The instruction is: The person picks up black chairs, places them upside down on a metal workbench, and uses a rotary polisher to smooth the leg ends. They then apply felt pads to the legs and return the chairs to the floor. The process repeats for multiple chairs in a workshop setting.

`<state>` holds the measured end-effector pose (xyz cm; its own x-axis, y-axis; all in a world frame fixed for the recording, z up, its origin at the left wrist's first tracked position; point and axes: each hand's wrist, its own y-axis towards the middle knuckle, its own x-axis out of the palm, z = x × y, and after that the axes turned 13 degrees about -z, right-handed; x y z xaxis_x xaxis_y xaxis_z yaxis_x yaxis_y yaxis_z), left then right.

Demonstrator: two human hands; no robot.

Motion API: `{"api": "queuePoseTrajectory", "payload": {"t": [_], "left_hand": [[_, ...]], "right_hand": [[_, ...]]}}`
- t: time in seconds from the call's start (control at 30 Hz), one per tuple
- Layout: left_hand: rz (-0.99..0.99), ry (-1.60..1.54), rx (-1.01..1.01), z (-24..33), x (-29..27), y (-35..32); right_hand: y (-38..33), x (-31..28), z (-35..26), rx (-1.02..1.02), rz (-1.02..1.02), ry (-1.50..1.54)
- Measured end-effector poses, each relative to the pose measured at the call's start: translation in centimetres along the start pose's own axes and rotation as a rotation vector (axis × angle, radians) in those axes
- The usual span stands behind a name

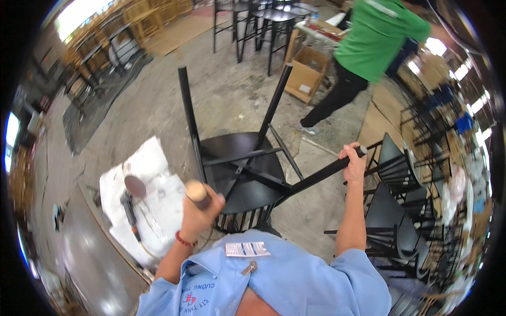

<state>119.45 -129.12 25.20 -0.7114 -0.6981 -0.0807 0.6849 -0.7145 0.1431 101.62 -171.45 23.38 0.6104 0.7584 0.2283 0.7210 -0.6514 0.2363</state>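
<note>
A black wooden chair [247,189] is upside down in front of me, legs up, with crossed stretchers over the seat's underside. My right hand [354,160] is closed around the near right leg, close to its tip. At the near left, my left hand [203,210] wraps around what looks like another leg [197,193], seen almost end-on. Its round tip is pale wood, unlike the dark legs, and this area is slightly blurred. Left of that hand, a power tool [129,211] with a round brown sanding disc [135,186] lies on white padding [158,205].
Beyond the chair, a person in a green shirt [369,42] steps near a cardboard box [305,73]. Black chairs [392,216] crowd the right side, and tall stools [274,21] stand far off. A grey tabletop [100,258] runs along my lower left.
</note>
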Motion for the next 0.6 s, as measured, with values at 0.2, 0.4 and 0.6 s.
{"api": "queuePoseTrajectory", "payload": {"t": [0.2,0.4,0.6], "left_hand": [[0.579,-0.081,0.161,0.4,-2.8,7.2],[0.612,-0.022,0.172,0.5,-3.8,9.1],[0.632,0.048,0.092,-6.5,-3.2,6.4]], "right_hand": [[9.3,8.5,-1.8,-0.092,-0.046,-0.116],[12.6,9.1,-0.7,-0.113,-0.138,-0.064],[8.7,6.8,6.8,-0.035,-0.189,-0.192]]}}
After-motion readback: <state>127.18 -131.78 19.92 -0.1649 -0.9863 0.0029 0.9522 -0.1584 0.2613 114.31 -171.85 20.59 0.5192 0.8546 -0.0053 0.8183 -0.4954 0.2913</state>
